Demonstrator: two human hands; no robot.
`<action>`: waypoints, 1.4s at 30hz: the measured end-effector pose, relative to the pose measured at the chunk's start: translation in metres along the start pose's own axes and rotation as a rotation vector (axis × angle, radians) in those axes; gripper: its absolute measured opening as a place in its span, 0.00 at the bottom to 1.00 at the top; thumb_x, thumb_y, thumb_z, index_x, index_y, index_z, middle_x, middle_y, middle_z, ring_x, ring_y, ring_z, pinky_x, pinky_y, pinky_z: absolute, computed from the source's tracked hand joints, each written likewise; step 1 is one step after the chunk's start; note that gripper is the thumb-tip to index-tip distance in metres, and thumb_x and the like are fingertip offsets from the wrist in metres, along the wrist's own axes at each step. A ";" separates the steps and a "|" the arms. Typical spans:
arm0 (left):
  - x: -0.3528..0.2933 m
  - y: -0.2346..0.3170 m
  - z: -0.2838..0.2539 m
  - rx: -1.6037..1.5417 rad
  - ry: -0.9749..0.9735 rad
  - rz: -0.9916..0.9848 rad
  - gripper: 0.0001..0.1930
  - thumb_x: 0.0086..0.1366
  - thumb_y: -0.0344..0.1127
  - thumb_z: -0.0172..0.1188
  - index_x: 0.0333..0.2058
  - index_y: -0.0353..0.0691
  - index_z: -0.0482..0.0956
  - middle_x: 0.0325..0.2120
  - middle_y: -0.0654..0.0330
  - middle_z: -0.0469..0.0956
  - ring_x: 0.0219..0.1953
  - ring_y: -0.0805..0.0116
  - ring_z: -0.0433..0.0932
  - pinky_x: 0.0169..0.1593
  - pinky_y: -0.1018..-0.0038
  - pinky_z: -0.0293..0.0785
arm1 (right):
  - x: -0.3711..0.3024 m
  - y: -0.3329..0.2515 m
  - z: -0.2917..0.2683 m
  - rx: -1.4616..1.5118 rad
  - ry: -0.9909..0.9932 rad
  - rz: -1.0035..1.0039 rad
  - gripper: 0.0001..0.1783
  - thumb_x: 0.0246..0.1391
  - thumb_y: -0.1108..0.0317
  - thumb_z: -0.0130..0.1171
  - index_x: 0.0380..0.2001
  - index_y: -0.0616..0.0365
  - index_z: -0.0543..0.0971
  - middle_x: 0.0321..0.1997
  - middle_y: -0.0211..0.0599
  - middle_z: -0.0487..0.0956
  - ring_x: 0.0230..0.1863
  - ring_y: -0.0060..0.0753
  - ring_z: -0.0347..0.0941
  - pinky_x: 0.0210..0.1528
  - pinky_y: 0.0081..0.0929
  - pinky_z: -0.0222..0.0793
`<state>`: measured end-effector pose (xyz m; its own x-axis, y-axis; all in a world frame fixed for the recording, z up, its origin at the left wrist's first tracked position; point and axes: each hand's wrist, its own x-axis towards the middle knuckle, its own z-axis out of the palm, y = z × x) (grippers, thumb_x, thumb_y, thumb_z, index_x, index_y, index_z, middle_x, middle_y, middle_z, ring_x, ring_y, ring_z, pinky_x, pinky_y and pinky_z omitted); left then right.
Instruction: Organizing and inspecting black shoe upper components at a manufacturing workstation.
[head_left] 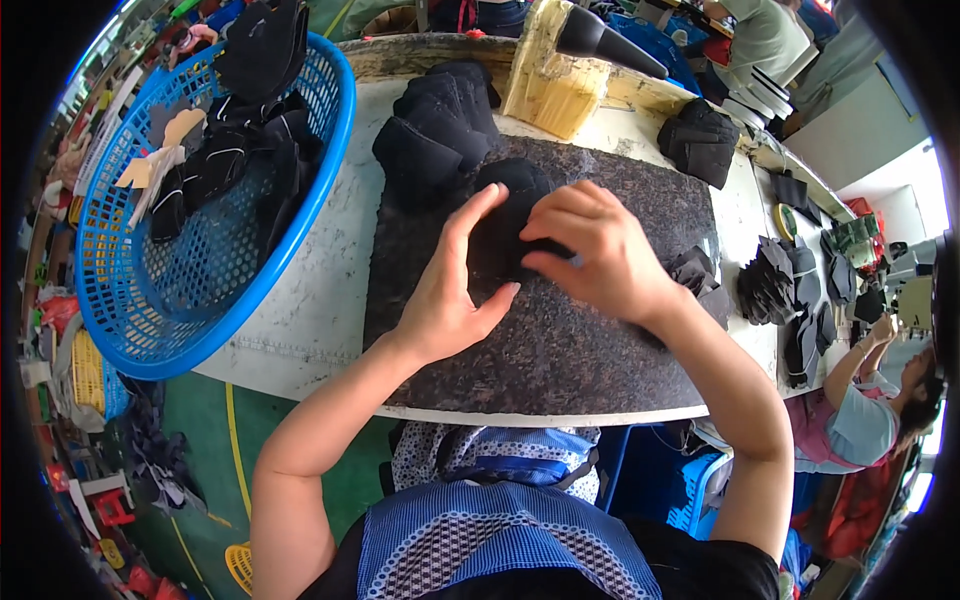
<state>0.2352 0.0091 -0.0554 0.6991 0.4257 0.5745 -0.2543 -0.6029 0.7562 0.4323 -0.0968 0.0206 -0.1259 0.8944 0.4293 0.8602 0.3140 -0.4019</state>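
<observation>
On the dark speckled stone slab (560, 340) of our bench, our left hand (455, 290) lies spread open against a soft, light black fabric piece (505, 215) while our right hand (590, 250) pinches its edge, seemingly the best hold.

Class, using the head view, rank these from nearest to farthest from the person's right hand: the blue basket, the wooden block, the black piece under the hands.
From the right hand:
1. Black piece: under both hands, touching.
2. Wooden block: beyond the hand, at the table's far edge.
3. Blue basket: far left, past the left hand.
</observation>
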 end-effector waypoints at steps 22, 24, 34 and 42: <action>0.023 -0.008 -0.034 0.080 -0.184 -0.034 0.29 0.58 0.17 0.45 0.60 0.35 0.71 0.52 0.50 0.83 0.59 0.58 0.81 0.70 0.62 0.67 | -0.176 -0.105 0.050 -0.170 0.117 0.260 0.21 0.43 0.71 0.75 0.44 0.57 0.87 0.50 0.37 0.85 0.53 0.42 0.79 0.54 0.39 0.75; 0.021 -0.005 -0.033 0.055 -0.178 -0.060 0.29 0.59 0.17 0.45 0.60 0.35 0.71 0.53 0.49 0.83 0.59 0.58 0.80 0.70 0.62 0.66 | -0.181 -0.110 0.042 -0.150 0.211 0.305 0.22 0.42 0.71 0.75 0.45 0.57 0.86 0.51 0.39 0.85 0.53 0.44 0.79 0.56 0.41 0.74; 0.009 0.020 -0.009 0.224 -0.015 0.205 0.15 0.65 0.23 0.56 0.50 0.34 0.79 0.51 0.49 0.80 0.54 0.51 0.79 0.62 0.60 0.73 | -0.225 -0.030 0.002 -0.247 0.510 0.737 0.39 0.49 0.65 0.77 0.64 0.58 0.73 0.68 0.53 0.70 0.69 0.57 0.67 0.71 0.47 0.64; 0.028 0.035 0.105 0.117 -0.356 0.143 0.23 0.62 0.29 0.70 0.55 0.38 0.76 0.58 0.49 0.75 0.61 0.48 0.76 0.66 0.58 0.71 | -0.193 -0.032 -0.013 -0.493 0.513 0.677 0.29 0.44 0.73 0.73 0.54 0.54 0.80 0.58 0.51 0.76 0.63 0.61 0.69 0.69 0.53 0.64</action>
<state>0.3161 -0.0702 -0.0458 0.8553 0.0844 0.5112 -0.3020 -0.7206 0.6241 0.4358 -0.2835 -0.0385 0.5996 0.5524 0.5790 0.7960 -0.4865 -0.3601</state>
